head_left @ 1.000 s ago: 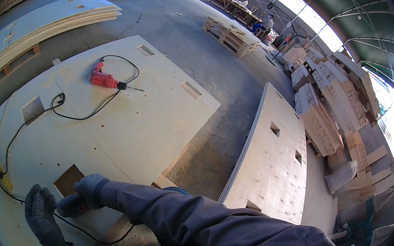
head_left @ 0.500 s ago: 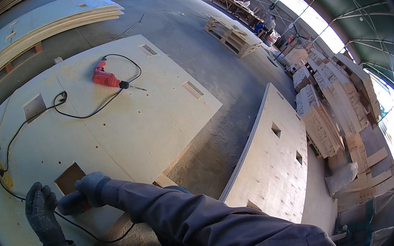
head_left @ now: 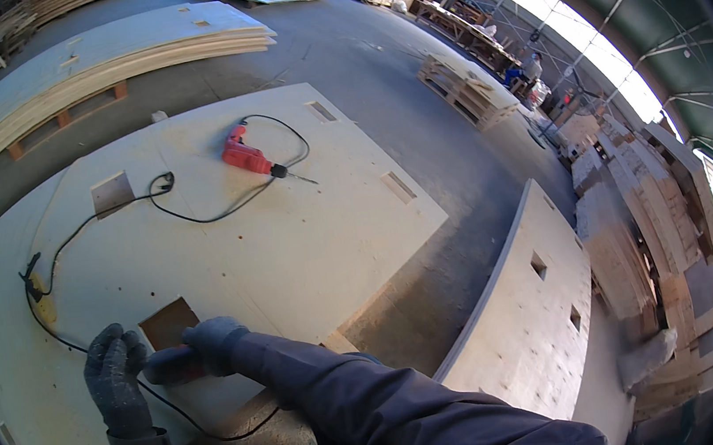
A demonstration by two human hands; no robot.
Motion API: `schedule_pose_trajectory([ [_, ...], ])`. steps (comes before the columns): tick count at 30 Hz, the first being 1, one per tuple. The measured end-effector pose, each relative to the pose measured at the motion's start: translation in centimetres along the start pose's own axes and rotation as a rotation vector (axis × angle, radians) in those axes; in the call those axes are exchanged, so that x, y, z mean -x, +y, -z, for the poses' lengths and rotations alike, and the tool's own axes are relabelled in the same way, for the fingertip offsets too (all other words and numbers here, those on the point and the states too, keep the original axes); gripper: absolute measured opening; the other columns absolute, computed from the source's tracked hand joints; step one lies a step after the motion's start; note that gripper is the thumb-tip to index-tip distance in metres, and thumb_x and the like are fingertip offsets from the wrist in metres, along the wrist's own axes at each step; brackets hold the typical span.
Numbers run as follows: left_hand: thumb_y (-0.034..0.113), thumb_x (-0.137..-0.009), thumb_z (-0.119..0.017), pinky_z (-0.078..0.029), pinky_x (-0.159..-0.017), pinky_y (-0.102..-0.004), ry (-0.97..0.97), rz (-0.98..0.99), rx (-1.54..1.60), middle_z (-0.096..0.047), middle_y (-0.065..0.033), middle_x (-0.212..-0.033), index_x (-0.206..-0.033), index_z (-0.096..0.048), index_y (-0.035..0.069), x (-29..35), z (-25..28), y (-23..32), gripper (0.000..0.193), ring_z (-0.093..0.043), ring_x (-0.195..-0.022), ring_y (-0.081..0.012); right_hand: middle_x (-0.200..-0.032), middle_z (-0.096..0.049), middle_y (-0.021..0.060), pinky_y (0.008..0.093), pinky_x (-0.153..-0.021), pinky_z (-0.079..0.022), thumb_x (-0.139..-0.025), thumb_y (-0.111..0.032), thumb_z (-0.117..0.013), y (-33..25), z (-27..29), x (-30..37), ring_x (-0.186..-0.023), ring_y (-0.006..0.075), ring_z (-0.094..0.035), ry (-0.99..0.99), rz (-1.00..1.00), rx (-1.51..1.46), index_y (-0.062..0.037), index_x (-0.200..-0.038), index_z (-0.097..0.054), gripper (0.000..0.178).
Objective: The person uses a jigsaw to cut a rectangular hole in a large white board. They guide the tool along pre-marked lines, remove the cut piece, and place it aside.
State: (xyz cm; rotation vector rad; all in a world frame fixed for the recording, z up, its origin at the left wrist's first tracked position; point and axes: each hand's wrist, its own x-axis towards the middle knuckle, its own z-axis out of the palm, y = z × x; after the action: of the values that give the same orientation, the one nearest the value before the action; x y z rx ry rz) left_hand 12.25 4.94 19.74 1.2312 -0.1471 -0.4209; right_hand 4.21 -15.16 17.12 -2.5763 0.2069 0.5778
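My right hand (head_left: 214,342), in a grey work glove, is wrapped round a dark hand-held power tool (head_left: 169,366). The tool lies low over the pale board, by the near edge of a square cutout (head_left: 168,324); its working end is hidden. Close to the tool's left end is my left hand (head_left: 114,368), gloved too, its fingers up, slightly bent and seemingly around nothing. A black cord (head_left: 170,407) runs behind that hand and on toward the board's near edge. Farther off on the board (head_left: 290,257) rests a red corded drill (head_left: 247,154) with a long bit.
A second pale panel (head_left: 512,328) with square holes stands tilted at the right. Stacked boards (head_left: 114,56) lie on a pallet at the far left. Timber stacks (head_left: 630,207) fill the right side. A wooden pallet (head_left: 465,93) and a distant person (head_left: 525,70) are farther back.
The whole view has swung, so the scene sits farther right and mostly lower. Both hands and the power tool keep nearly the same place by the cutout.
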Motion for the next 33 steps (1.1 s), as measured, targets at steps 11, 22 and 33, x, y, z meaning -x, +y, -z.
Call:
schedule_pose_trajectory([
  [11, 0.002, -0.095, -0.060, -0.060, -0.076, -0.0338, 0.048, 0.058, 0.110, -0.074, -0.0133, -0.096, -0.114, -0.067, 0.003, 0.2, -0.7, 1.8, 0.021, -0.072, -0.081, -0.0213, -0.113, -0.071, 0.0136, 0.0456, -0.090, -0.053, -0.083, -0.024, -0.071, -0.2, -0.9, -1.0, -0.106, 0.0360, -0.067, -0.019, 0.010, 0.042, -0.0170, -0.123, -0.063, 0.042],
  [22, 0.003, -0.095, -0.061, -0.059, -0.077, -0.0329, 0.055, 0.055, 0.118, -0.074, -0.0124, -0.098, -0.115, -0.067, 0.002, 0.9, -0.4, 2.8, 0.021, -0.070, -0.082, -0.0197, -0.106, -0.072, 0.0175, 0.0486, -0.087, -0.054, -0.081, -0.029, -0.071, 1.2, -2.1, -1.8, -0.102, 0.0395, -0.068, 0.106, 0.099, 0.056, -0.0157, -0.114, -0.063, 0.036],
  [33, 0.007, -0.099, -0.058, -0.060, -0.079, -0.0341, 0.048, 0.076, 0.047, -0.074, -0.0148, -0.102, -0.120, -0.066, 0.001, 0.2, 0.0, 2.1, 0.023, -0.072, -0.087, -0.0222, -0.098, -0.073, 0.0131, 0.0454, -0.084, -0.055, -0.080, -0.023, -0.068, 0.3, -2.0, -1.5, -0.096, 0.0365, -0.069, 0.080, 0.056, 0.016, -0.0193, -0.110, -0.069, 0.030],
])
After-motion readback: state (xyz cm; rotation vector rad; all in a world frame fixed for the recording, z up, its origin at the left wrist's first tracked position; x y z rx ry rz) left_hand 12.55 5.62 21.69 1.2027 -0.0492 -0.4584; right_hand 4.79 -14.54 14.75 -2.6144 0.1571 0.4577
